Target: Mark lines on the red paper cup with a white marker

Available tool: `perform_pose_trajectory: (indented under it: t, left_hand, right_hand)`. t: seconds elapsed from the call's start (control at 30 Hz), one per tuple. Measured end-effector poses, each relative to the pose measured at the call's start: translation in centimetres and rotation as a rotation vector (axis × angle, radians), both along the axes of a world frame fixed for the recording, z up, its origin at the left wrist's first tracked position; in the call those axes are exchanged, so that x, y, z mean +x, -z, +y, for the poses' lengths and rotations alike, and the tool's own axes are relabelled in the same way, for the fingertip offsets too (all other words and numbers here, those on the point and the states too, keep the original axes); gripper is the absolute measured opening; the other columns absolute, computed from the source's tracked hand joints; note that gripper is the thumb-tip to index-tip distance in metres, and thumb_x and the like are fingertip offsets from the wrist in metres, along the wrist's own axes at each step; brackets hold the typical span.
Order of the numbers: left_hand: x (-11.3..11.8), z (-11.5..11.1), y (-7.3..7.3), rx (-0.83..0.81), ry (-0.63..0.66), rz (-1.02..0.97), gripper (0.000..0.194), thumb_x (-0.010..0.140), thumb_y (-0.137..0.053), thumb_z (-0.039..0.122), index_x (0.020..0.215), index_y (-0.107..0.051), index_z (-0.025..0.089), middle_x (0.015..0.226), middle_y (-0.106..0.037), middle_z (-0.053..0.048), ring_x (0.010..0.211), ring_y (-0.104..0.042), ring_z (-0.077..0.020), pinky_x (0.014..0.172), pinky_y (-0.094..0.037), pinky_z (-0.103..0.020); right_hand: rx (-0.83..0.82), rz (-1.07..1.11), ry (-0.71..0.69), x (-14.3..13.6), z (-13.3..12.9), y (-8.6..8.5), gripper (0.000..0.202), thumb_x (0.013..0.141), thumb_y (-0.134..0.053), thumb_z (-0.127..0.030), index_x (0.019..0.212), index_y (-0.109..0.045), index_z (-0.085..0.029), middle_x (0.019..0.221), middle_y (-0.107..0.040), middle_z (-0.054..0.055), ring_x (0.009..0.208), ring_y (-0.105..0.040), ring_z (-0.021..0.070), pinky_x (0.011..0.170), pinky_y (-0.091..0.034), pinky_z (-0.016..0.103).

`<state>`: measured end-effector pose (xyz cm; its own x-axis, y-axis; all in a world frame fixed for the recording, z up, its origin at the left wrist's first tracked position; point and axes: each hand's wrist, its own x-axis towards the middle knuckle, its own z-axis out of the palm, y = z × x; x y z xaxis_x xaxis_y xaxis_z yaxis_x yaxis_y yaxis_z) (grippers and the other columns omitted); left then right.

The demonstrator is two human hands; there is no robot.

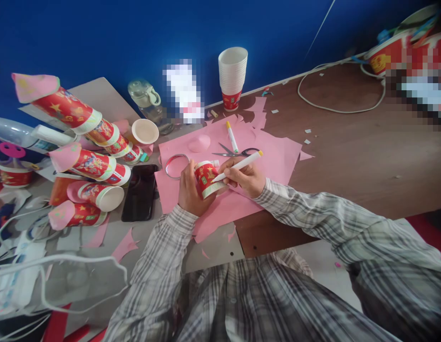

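Observation:
My left hand grips a red patterned paper cup, tilted on its side over pink paper. In my right hand is a white marker with a yellow end, held like a pen. Its tip meets or nearly meets the cup's printed wall. Just behind my hands lie scissors with dark handles, a second marker and a pink paper cone. A roll of clear tape rests beside my left hand.
A stack of paper cups stands by the blue wall. To the left are a black phone, a clear bottle and several cup rockets with pink cones. A white cable loops at the right; paper scraps are scattered about.

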<state>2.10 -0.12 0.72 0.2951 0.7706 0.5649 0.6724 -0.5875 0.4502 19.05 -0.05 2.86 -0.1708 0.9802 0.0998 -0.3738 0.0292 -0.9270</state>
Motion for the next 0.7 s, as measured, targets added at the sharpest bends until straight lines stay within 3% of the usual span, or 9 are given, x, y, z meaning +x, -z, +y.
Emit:
perform_pose_trajectory:
  t: [0.7]
  left_hand:
    - [-0.09, -0.02, 0.08, -0.013, 0.007, 0.027, 0.085, 0.072, -0.060, 0.048, 0.134, -0.015, 0.011, 0.120, -0.046, -0.019, 0.112, -0.046, -0.0291, 0.095, -0.045, -0.049]
  right_hand:
    - [-0.001, -0.072, 0.005, 0.15, 0.14, -0.06, 0.021, 0.069, -0.057, -0.033, 0.069, -0.058, -0.012, 0.044, -0.050, -0.002, 0.036, -0.039, 0.0072, 0.037, -0.030, 0.021]
